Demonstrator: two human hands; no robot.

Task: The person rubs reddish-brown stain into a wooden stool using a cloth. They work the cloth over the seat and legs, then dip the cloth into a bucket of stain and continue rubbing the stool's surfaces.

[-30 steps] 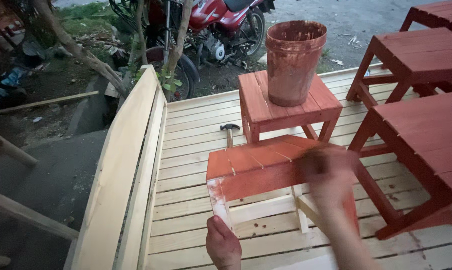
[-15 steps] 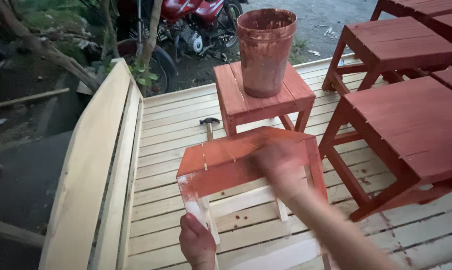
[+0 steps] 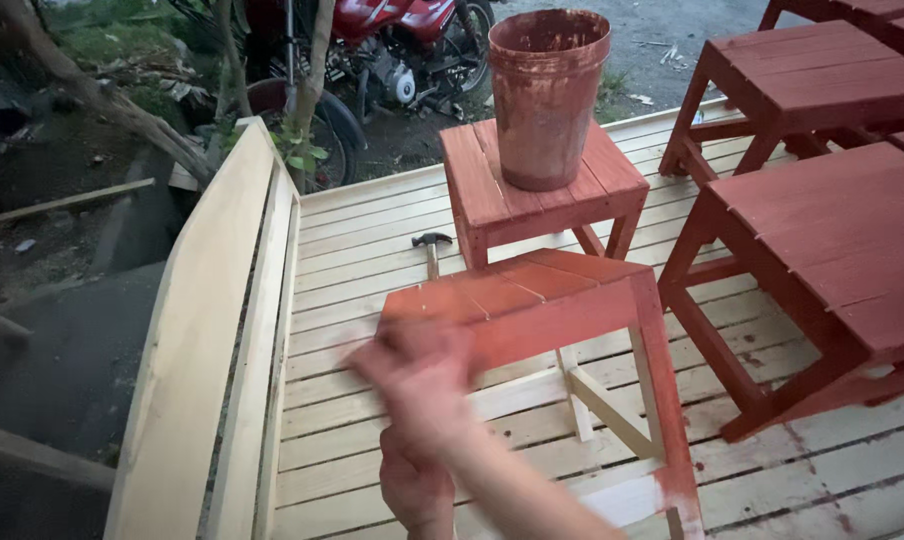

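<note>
Hands: right hand [image 3: 422, 375] motion-blurred over near corner of half-painted red wooden slatted stool [image 3: 552, 300], grip unreadable; left hand [image 3: 417, 495] below, grip unclear.
Stools: four-plus red, slatted.
Bucket: one paint-smeared plastic bucket [image 3: 547, 95] on small red stool [image 3: 537, 195].
Hammer: one steel-headed hammer [image 3: 432, 250] on pale plank deck [image 3: 372, 280].

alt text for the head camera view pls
A blurred right hand sweeps across a half-painted red wooden stool while the left hand sits below it, on a pale plank deck; a paint-stained bucket tops another stool.
</note>
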